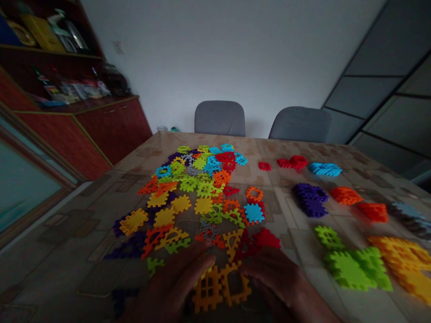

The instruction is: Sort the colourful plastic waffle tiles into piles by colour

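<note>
Close to me on the table, a yellow-orange window tile [208,288] lies edge to edge with a yellow-orange square frame tile [237,299]. My left hand [178,280] is beside the window tile, its fingers stretched forward and apart, thumb near the tile's upper edge. On the other side, my right hand [283,273] has bent fingers at the frame tile's right edge; its thumb is mostly hidden. Just beyond the hands are a yellow triangle tile [232,242], a red tile [267,238] and a grey tile [210,230].
A mixed heap of interlocking tiles [188,181] spreads over the table's middle. Sorted piles stand to the right: purple [310,197], light blue [325,169], green [353,267] and yellow [402,255]. Two grey chairs [219,117] stand at the far edge.
</note>
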{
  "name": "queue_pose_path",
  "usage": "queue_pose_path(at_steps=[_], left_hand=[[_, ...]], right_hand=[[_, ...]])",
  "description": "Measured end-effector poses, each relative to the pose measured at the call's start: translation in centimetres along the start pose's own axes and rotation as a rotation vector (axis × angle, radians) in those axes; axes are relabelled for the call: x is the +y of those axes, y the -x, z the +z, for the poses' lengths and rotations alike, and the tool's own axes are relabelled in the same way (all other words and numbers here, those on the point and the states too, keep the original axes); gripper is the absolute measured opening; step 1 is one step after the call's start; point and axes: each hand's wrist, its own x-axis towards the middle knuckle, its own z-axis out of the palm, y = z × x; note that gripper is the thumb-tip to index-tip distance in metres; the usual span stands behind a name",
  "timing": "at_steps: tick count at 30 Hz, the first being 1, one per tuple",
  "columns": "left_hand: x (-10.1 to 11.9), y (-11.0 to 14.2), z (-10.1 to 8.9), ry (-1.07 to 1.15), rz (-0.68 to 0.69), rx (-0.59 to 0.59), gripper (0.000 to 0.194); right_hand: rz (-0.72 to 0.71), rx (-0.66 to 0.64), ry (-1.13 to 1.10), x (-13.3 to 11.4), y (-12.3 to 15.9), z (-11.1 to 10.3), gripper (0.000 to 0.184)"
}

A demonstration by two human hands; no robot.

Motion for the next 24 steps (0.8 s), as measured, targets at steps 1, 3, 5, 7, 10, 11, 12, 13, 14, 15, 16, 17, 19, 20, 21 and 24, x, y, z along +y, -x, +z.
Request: queue_pose_path(at_steps=[1, 3, 5, 7, 10, 11, 12, 13, 14, 15, 16, 17, 19, 20, 21, 24], left_hand=[[0.2, -0.1, 0.4, -0.058, 0.046, -0.022, 0.067], [0.8, -0.2, 0.8, -0.175, 0.119, -0.058, 0.074], [1.6, -0.3, 0.9, -0.28, 0.15, -0.068, 0.074], [2.3, -0.3, 0.6, -0.342, 0.165, -0.074, 0.07], [2.6, -0.3, -0.2, -0.358, 0.173, -0.07, 0.066], [2.5, -0.4, -0.3, -0.357, 0.164, -0.062, 0.067], [2.4, -0.4, -0.5, -0.358, 0.148, -0.047, 0.068], [2.2, -0.4, -0.5, -0.363, 0.131, -0.032, 0.069], [1.9, -0.4, -0.6, -0.368, 0.121, -0.014, 0.068], [1.7, -0.5, -0.5, -0.371, 0.117, -0.002, 0.067], [1.5, -0.6, -0.5, -0.374, 0.119, 0.012, 0.064], [1.3, -0.7, -0.5, -0.375, 0.125, 0.025, 0.06], [1.2, -1.0, -0.5, -0.379, 0.141, 0.039, 0.05], [1.2, -1.2, -0.5, -0.384, 0.15, 0.05, 0.046], [1.3, -1.3, -0.5, -0.392, 0.16, 0.057, 0.043], [1.7, -1.8, -0.8, -0.428, 0.177, 0.073, 0.041]], right_hand=[[0.026, -0.02, 0.012, -0.4, -0.1, -0.3, 0.04], [0.049, -0.036, 0.031, -0.7, 0.0, -0.5, 0.036], [0.066, -0.053, 0.032, -0.8, 0.1, -0.6, 0.039], [0.076, -0.072, 0.016, -0.7, 0.2, -0.6, 0.042], [0.084, -0.086, -0.001, -0.7, 0.2, -0.4, 0.037], [0.085, -0.083, -0.002, -0.7, 0.2, -0.3, 0.034], [0.087, -0.077, 0.001, -0.6, 0.2, -0.1, 0.032], [0.084, -0.065, 0.009, -0.5, 0.2, 0.1, 0.03], [0.079, -0.051, 0.022, -0.4, 0.2, 0.4, 0.03], [0.068, -0.037, 0.038, -0.2, 0.2, 0.7, 0.031], [0.054, -0.024, 0.053, -0.1, 0.2, 1.0, 0.033], [0.04, -0.006, 0.067, 0.1, 0.3, 1.3, 0.035], [0.02, 0.013, 0.08, 0.4, 0.3, 1.6, 0.037], [0.018, 0.018, 0.081, 0.5, 0.3, 1.7, 0.037], [0.019, 0.018, 0.081, 0.5, 0.3, 1.8, 0.036], [0.024, 0.004, 0.087, 0.5, 0.3, 1.7, 0.035]])
